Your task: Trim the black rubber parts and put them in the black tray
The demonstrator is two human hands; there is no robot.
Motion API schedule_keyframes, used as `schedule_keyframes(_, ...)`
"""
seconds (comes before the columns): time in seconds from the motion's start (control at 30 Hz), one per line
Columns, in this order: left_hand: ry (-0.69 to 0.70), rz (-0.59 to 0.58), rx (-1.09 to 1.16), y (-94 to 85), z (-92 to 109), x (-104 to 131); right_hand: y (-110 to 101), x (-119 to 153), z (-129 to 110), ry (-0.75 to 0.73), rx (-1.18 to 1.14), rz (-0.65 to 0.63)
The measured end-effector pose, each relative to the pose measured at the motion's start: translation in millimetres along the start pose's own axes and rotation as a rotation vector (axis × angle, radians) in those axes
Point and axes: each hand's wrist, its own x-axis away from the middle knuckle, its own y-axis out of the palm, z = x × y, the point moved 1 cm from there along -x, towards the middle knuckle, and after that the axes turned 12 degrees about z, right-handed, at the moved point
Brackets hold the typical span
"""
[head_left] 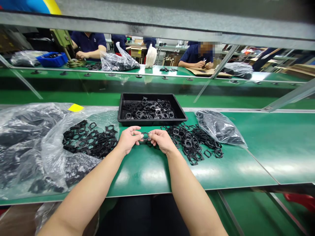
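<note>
Between my two hands is a small black ring-shaped part (145, 139), pinched from both sides just above the green bench (145, 177). My left hand (130, 139) grips its left edge with thumb and finger, while my right hand (161, 140) grips the right edge. Behind my hands stands a black tray (152, 122) with many similar black parts inside. A loose pile of black ring parts (188, 141) lies beside my right hand. To the left, an opened clear plastic bag (52, 157) spills flat black frame-like parts (91, 141) onto the bench.
A second clear bag (219, 126) of black parts lies right of the pile. A yellow tag (75, 108) rests on the left bag. Beyond a metal rail, co-workers (197, 57) sit at another bench with a blue bin (52, 59). A shelf edge (157, 29) crosses overhead.
</note>
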Motion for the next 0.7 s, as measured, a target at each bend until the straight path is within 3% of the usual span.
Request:
schedule_keyframes(0.1, 0.003, 0.024, -0.006, 0.9, -3.7, 0.4, -1.3, 0.9, -2.9, 0.056, 0.062, 0.001)
schedule_keyframes(0.17, 0.085, 0.098, -0.034, 0.3, -6.6, -1.5, -2.0, 1.2, -7.1, 0.064, 0.058, 0.039)
schedule_keyframes(0.33, 0.231, 0.195, -0.184, -3.1, -13.0, -7.7, -8.3, -2.7, -17.3, -0.164, -0.26, 0.351)
schedule_keyframes(0.43, 0.288, 0.143, -0.295, -2.9, -15.9, -7.6, -12.4, -5.3, -11.2, -0.257, 0.04, 0.503)
schedule_keyframes(0.5, 0.333, 0.106, -0.363, -1.5, -17.7, -6.2, -12.8, -5.2, -4.8, -0.339, 0.373, 0.459)
schedule_keyframes(0.57, 0.369, 0.084, -0.413, -0.1, -19.7, -5.0, -10.8, -3.4, 0.6, -0.408, 0.676, 0.29)
schedule_keyframes(0.7, 0.426, 0.059, -0.485, 1.5, -22.9, -4.0, -6.4, 1.9, 3.8, -0.493, 0.955, -0.001)
